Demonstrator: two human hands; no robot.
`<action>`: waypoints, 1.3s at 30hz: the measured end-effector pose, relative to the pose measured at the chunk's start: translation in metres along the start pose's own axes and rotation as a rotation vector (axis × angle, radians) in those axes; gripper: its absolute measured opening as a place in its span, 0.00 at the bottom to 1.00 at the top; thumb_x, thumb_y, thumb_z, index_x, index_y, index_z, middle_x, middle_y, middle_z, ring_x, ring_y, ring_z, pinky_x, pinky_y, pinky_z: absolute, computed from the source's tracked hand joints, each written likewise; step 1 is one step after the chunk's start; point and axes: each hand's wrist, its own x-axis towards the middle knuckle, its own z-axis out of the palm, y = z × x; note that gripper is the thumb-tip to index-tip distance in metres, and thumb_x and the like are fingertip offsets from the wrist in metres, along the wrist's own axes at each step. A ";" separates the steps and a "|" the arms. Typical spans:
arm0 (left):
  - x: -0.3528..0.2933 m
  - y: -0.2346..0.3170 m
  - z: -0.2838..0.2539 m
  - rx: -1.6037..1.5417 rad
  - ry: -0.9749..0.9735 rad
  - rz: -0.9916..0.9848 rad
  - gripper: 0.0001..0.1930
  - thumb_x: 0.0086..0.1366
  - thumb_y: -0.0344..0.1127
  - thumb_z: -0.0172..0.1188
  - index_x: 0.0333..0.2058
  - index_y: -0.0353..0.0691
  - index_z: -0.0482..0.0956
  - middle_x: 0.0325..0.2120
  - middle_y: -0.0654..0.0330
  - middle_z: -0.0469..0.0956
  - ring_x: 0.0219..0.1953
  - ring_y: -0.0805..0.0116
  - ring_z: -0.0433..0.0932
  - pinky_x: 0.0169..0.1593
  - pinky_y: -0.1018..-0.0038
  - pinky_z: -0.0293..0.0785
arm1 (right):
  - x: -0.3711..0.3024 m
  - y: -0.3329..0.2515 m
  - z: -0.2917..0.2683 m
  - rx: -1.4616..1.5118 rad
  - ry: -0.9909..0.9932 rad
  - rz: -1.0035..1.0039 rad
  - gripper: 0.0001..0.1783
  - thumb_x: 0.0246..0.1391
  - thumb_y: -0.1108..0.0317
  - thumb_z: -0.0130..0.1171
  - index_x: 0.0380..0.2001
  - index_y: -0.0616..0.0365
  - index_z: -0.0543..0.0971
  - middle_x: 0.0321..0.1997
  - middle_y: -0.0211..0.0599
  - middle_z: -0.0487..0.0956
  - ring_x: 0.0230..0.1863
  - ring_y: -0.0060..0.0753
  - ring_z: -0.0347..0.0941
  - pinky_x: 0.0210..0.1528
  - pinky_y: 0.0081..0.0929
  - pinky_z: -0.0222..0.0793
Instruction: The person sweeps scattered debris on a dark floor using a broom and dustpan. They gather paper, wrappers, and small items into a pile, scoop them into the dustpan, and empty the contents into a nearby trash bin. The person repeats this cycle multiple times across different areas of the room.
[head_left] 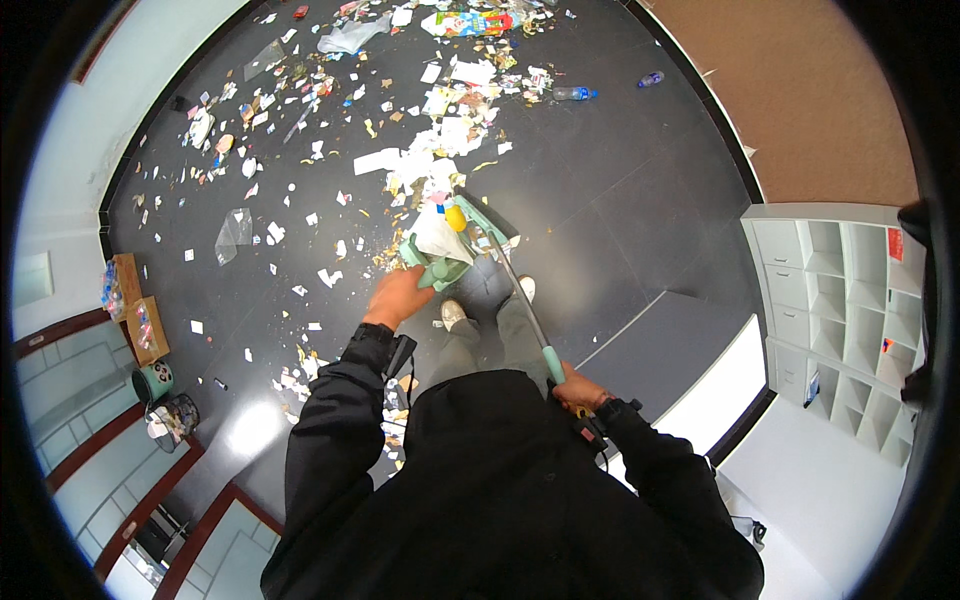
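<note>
My left hand (398, 296) is closed around the handle of a light green dustpan (447, 272), held low just ahead of my shoes. White paper (436, 236) lies in the dustpan's mouth, and a small yellow thing (456, 218) shows at its right edge. In my right hand (582, 388), near my right hip, is the green-gripped end of a broom (527, 300) with a grey stick. The broom slants forward and left, its head (488, 217) down beside the dustpan. A dense strip of paper scraps (430, 160) begins right in front of both tools.
Loose scraps and a clear plastic bag (234, 236) litter the dark floor on the left. Two plastic bottles (574, 94) lie far right of the strip. White cubby shelves (840, 300) and a grey platform (660, 345) stand right. Cardboard boxes (148, 330) and a wire bin (180, 415) stand left.
</note>
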 end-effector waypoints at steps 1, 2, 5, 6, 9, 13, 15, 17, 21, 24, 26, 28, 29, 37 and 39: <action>-0.003 0.001 0.003 -0.020 0.043 -0.002 0.19 0.52 0.46 0.57 0.38 0.39 0.76 0.31 0.44 0.78 0.37 0.43 0.76 0.41 0.55 0.72 | -0.002 0.000 0.001 0.000 -0.017 0.005 0.33 0.45 0.73 0.52 0.56 0.58 0.55 0.24 0.37 0.70 0.18 0.27 0.68 0.17 0.28 0.63; -0.003 0.001 0.004 -0.037 0.060 0.005 0.19 0.53 0.46 0.57 0.38 0.38 0.76 0.30 0.44 0.78 0.36 0.43 0.76 0.41 0.55 0.72 | -0.005 0.000 0.000 0.001 -0.035 0.015 0.33 0.45 0.73 0.52 0.56 0.58 0.55 0.24 0.37 0.70 0.18 0.27 0.68 0.17 0.28 0.63; -0.007 0.003 0.013 -0.081 0.080 -0.009 0.19 0.53 0.46 0.57 0.38 0.38 0.75 0.29 0.44 0.78 0.36 0.43 0.76 0.41 0.54 0.72 | -0.014 0.000 -0.003 -0.017 -0.104 0.035 0.34 0.46 0.73 0.52 0.58 0.56 0.54 0.25 0.36 0.71 0.17 0.26 0.67 0.16 0.27 0.63; -0.010 0.004 0.016 -0.083 0.079 -0.032 0.19 0.53 0.46 0.57 0.38 0.39 0.75 0.29 0.44 0.78 0.36 0.43 0.76 0.41 0.54 0.72 | -0.018 -0.001 -0.004 -0.031 -0.124 0.043 0.35 0.46 0.73 0.52 0.59 0.55 0.53 0.25 0.36 0.71 0.17 0.26 0.67 0.16 0.27 0.63; -0.015 0.006 0.025 -0.098 0.118 -0.016 0.19 0.52 0.46 0.57 0.39 0.39 0.75 0.27 0.43 0.78 0.33 0.42 0.76 0.39 0.53 0.72 | -0.029 -0.004 -0.008 -0.049 -0.166 0.044 0.37 0.46 0.73 0.52 0.61 0.55 0.51 0.24 0.36 0.71 0.17 0.25 0.67 0.16 0.26 0.62; -0.019 0.012 0.035 -0.124 0.165 0.017 0.18 0.53 0.46 0.57 0.38 0.40 0.76 0.26 0.42 0.78 0.32 0.40 0.76 0.38 0.51 0.72 | -0.044 -0.009 -0.014 -0.059 -0.177 0.023 0.39 0.47 0.74 0.51 0.62 0.54 0.49 0.23 0.36 0.71 0.16 0.25 0.66 0.15 0.25 0.62; -0.018 0.016 0.038 -0.105 0.159 -0.005 0.17 0.53 0.45 0.57 0.37 0.40 0.76 0.25 0.42 0.78 0.31 0.40 0.76 0.38 0.51 0.72 | -0.048 -0.010 -0.019 -0.056 -0.203 0.027 0.40 0.46 0.73 0.52 0.63 0.54 0.48 0.23 0.36 0.70 0.16 0.25 0.66 0.15 0.24 0.61; -0.018 0.020 0.040 -0.101 0.173 -0.006 0.16 0.53 0.45 0.57 0.35 0.39 0.76 0.25 0.42 0.77 0.31 0.39 0.76 0.37 0.52 0.72 | -0.054 -0.006 -0.025 -0.039 -0.200 0.034 0.41 0.46 0.73 0.52 0.63 0.52 0.48 0.22 0.36 0.70 0.15 0.26 0.66 0.15 0.25 0.62; -0.022 0.028 0.045 -0.132 0.224 0.014 0.15 0.52 0.44 0.58 0.32 0.38 0.75 0.24 0.42 0.77 0.31 0.39 0.76 0.36 0.53 0.72 | -0.064 0.011 -0.044 -0.055 -0.235 0.064 0.43 0.46 0.72 0.52 0.64 0.49 0.46 0.21 0.35 0.70 0.15 0.26 0.66 0.15 0.25 0.62; -0.028 0.035 0.048 -0.129 0.210 -0.012 0.14 0.52 0.43 0.58 0.32 0.38 0.74 0.24 0.41 0.77 0.31 0.39 0.75 0.36 0.53 0.72 | -0.060 0.020 -0.052 -0.057 -0.217 0.120 0.44 0.45 0.74 0.53 0.65 0.47 0.46 0.21 0.35 0.70 0.14 0.25 0.66 0.15 0.24 0.63; -0.030 0.038 0.049 -0.116 0.174 -0.043 0.15 0.53 0.44 0.58 0.34 0.39 0.75 0.25 0.41 0.77 0.32 0.40 0.75 0.38 0.52 0.71 | -0.062 0.025 -0.063 -0.030 -0.148 0.048 0.43 0.44 0.74 0.53 0.65 0.49 0.50 0.20 0.33 0.69 0.14 0.24 0.66 0.15 0.23 0.63; -0.033 0.036 0.046 -0.101 0.108 -0.097 0.17 0.53 0.45 0.58 0.37 0.41 0.75 0.27 0.42 0.78 0.34 0.39 0.75 0.40 0.51 0.71 | -0.069 0.027 -0.080 0.038 -0.063 0.003 0.42 0.43 0.74 0.54 0.65 0.52 0.53 0.20 0.31 0.69 0.14 0.23 0.65 0.15 0.23 0.62; -0.032 0.035 0.042 -0.134 0.123 -0.093 0.17 0.53 0.45 0.58 0.37 0.41 0.75 0.27 0.42 0.78 0.34 0.40 0.76 0.40 0.52 0.71 | -0.075 0.027 -0.093 0.093 -0.016 -0.012 0.42 0.43 0.74 0.55 0.64 0.53 0.55 0.19 0.30 0.69 0.14 0.22 0.65 0.15 0.22 0.62; -0.031 0.031 0.022 -0.268 0.062 -0.151 0.16 0.51 0.44 0.59 0.35 0.40 0.76 0.28 0.44 0.78 0.35 0.43 0.76 0.41 0.56 0.71 | -0.046 -0.013 -0.134 0.156 0.175 -0.152 0.39 0.41 0.77 0.53 0.62 0.60 0.58 0.18 0.29 0.69 0.11 0.20 0.62 0.12 0.21 0.57; -0.026 0.038 0.024 -0.282 0.054 -0.143 0.16 0.51 0.44 0.59 0.34 0.39 0.76 0.29 0.44 0.78 0.36 0.43 0.76 0.41 0.56 0.71 | -0.016 -0.036 -0.144 0.119 0.168 -0.158 0.33 0.41 0.77 0.52 0.55 0.62 0.61 0.17 0.29 0.68 0.11 0.21 0.62 0.12 0.21 0.57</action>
